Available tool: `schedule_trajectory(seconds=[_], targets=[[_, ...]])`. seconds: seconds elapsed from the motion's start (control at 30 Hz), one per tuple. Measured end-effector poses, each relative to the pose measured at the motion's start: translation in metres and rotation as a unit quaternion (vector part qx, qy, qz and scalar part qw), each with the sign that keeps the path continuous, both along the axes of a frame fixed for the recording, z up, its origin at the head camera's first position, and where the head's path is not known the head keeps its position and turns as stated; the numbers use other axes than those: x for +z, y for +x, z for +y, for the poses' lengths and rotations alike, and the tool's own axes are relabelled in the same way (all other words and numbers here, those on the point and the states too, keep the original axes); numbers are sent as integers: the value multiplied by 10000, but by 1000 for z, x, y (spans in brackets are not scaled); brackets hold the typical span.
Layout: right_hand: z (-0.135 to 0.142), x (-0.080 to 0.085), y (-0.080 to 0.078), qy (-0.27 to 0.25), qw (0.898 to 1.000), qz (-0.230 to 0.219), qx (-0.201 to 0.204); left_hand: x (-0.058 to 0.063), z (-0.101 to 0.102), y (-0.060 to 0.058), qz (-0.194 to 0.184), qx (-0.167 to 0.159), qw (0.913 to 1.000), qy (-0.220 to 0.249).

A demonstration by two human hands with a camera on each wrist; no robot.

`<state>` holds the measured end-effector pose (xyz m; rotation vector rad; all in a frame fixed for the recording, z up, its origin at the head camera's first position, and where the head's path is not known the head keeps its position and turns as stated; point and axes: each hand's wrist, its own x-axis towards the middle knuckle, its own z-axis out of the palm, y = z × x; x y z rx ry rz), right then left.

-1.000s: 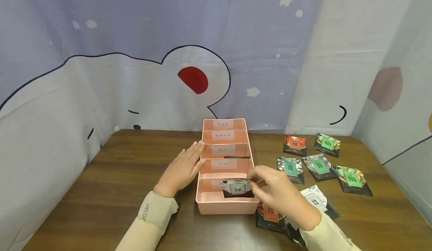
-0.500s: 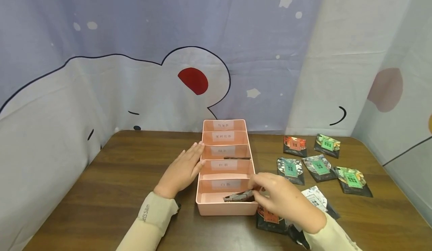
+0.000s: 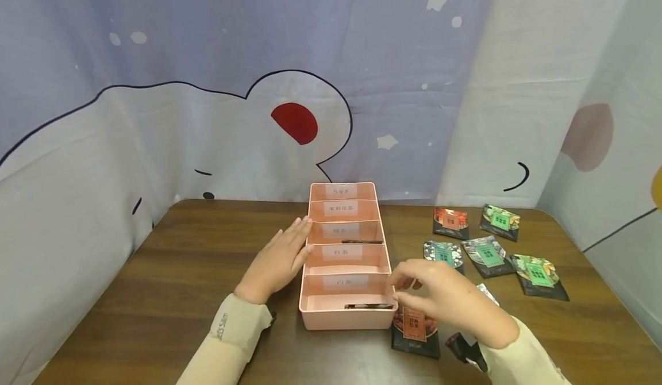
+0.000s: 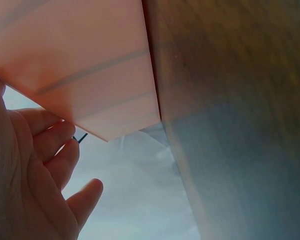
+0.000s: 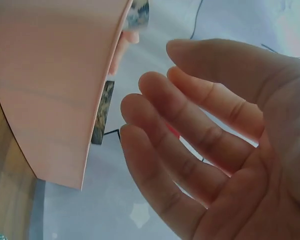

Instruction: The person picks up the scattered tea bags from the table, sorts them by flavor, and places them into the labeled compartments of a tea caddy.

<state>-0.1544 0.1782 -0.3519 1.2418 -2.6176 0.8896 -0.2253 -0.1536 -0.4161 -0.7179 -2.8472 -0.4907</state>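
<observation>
A pink divided box [image 3: 347, 320] with paper labels along its compartments stands lengthwise on the table. My left hand [image 3: 274, 261] touches its left wall with extended fingers, also visible in the left wrist view. In the front compartment a dark tea sachet [image 3: 369, 305] stands on edge by the front wall. Another sachet [image 3: 362, 241] shows only its top edge in the middle compartment. Just right of the front compartment hovers my right hand [image 3: 452, 297], its fingers loosely bent. In the right wrist view nothing is between those fingers, and a sachet [image 5: 104, 112] pokes above the box rim.
Several tea sachets lie to the right, among them a red one [image 3: 451, 222] and a green one [image 3: 541, 277]. A red-labelled sachet [image 3: 414, 330] lies beside the box's front corner. My right hand and forearm partly cover others. A patterned curtain [image 3: 207, 115] hangs behind the table.
My right hand has lowered the sachet into the front compartment, let it go and drawn back to the right. My left hand has stayed against the box.
</observation>
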Motion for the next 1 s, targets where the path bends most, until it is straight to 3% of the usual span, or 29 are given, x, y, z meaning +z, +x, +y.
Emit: schedule_trajectory(seconds=[0.23,0.37,0.6,0.83,1.0], targets=[[14,2,-8,-163,9976,-382,-546,1,1,0,-6,9,10000,41],[19,-2,-14,87,9930,-817,-852,1,1,0,5,-20,10000,2],[24,-15,-23,643,9779,-1802,-846,1,0,0,47,-42,10000,-9],[25,-27,-26,1403,9638,-1997,-1074,2,0,1,33,-56,10000,-3],[23,-32,-24,1632,9522,-2237,-1287,2,0,1,15,-53,10000,-14]])
